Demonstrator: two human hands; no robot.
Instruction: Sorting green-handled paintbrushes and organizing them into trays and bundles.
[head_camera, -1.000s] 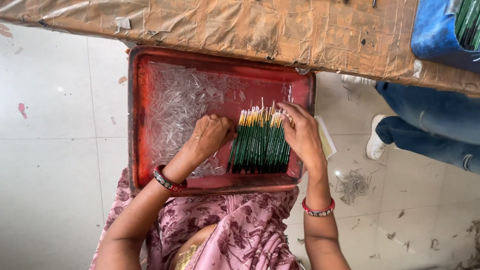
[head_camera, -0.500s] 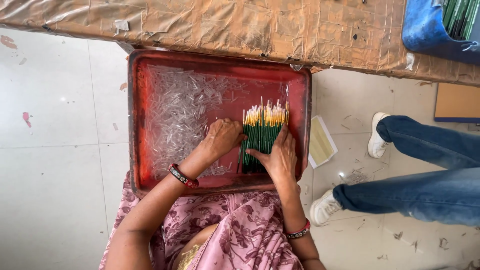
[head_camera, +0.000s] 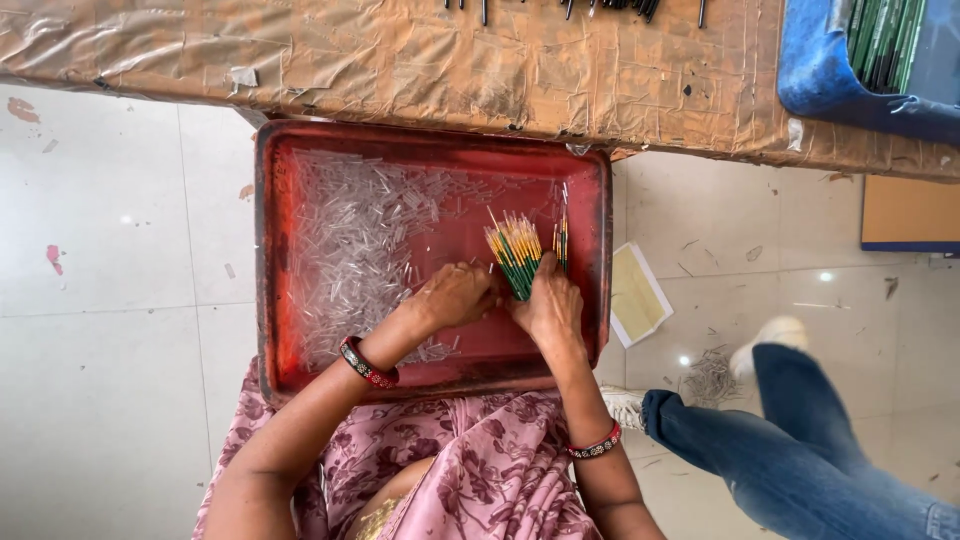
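While both hands work inside a red tray (head_camera: 275, 250) resting on the lap, a person in a pink floral garment (head_camera: 480, 460) gathers a bundle of thin green sticks with yellow tips (head_camera: 515, 255). The right hand (head_camera: 548, 305) is closed around the lower end of the bundle, fingers wrapped over it, so that the tips fan out just beyond the knuckles, away from the body. The left hand (head_camera: 455, 295) sits just beside the right, fingers curled down and touching the base of the same bundle; how tightly it holds cannot be told. A few more green sticks (head_camera: 563, 240) stand just beyond the right hand, on its outer side, near the tray's wall. A heap of short clear tubes (head_camera: 350, 250) covers the tray floor on the outer side of the left hand and beyond it. A red bangle (head_camera: 368, 364) circles the left wrist and a red beaded bracelet (head_camera: 596, 443) the right. Beyond the tray runs a surface wrapped in brown paper and tape (head_camera: 400, 55), with a blue bin of green sticks (head_camera: 870, 60) on it, well off to the right hand's side. On the tiled floor to that side lie a yellowish sheet (head_camera: 638, 295) and a scatter of clear tubes (head_camera: 708, 378), and another person's leg in blue jeans (head_camera: 800, 450) with a white shoe (head_camera: 765, 340) is there.
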